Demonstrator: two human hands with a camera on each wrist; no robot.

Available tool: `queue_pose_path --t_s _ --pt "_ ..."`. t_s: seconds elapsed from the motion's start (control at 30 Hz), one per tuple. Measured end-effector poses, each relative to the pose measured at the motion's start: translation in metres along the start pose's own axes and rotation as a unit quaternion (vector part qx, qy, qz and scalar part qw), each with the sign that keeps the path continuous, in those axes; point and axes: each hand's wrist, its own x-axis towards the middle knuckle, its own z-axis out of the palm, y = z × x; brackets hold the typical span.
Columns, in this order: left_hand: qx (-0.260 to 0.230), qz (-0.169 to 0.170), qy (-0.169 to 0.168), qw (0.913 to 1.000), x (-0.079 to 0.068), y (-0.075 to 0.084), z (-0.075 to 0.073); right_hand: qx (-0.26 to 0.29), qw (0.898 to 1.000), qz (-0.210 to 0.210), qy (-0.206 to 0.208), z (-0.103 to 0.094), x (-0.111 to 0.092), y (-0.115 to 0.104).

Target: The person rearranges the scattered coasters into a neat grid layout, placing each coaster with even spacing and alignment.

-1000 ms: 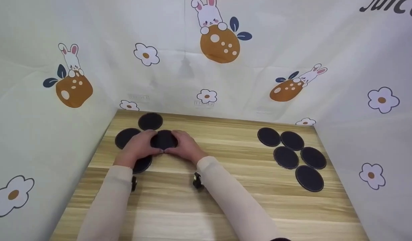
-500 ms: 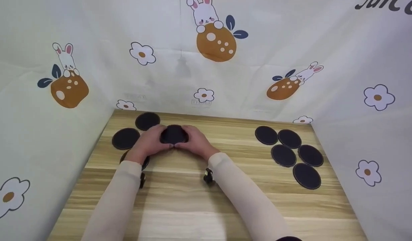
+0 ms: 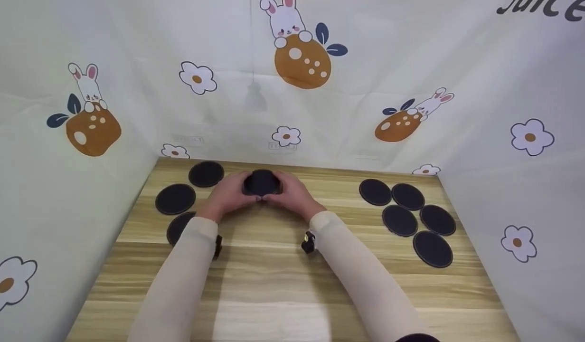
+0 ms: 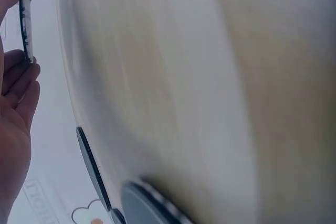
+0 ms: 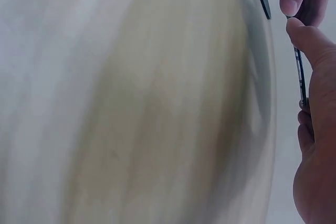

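Observation:
A dark round coaster [image 3: 262, 183] is held up off the table between both hands, near the back. My left hand [image 3: 231, 194] grips its left rim, and my right hand [image 3: 295, 192] grips its right rim, with the thumbs meeting at the near edge. Both wrist views show the coaster [image 5: 300, 74] edge-on above the tabletop. To the left lie three similar coasters: a back one [image 3: 206, 174], a middle one [image 3: 175, 199] and a front one [image 3: 177, 228], which the left sleeve partly covers.
Several dark coasters [image 3: 400, 220] lie flat in a cluster on the right side of the wooden table [image 3: 273, 285]. Cloth walls [image 3: 349, 118] printed with rabbits and flowers enclose the back and both sides. A small black device [image 3: 308, 242] sits at the right wrist.
Both hands have carried the coaster right and toward the back, away from the left-hand coasters. The front left coaster is less covered by the arm. The head view has shifted slightly.

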Motion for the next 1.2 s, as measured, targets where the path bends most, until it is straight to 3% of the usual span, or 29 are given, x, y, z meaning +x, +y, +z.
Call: queue_pose_path --t_s 0.2,0.53,0.87,1.2 --pt "-0.02 -0.008 0.012 0.9997 0.014 0.008 0.004 0.02 1.0 -0.012 0.016 -0.013 0.002 0.006" --pt "-0.075 -0.002 -0.001 0.9972 0.033 0.023 0.006 0.06 0.998 0.011 0.026 -0.034 0.0 0.015" --pt "-0.069 0.012 -0.004 0.9975 0.053 0.036 0.004 0.069 0.997 0.023 0.038 -0.052 0.0 0.02" --pt "-0.078 0.014 -0.01 0.9968 0.062 0.047 0.001 0.075 0.996 0.025 0.052 -0.061 0.0 0.025"
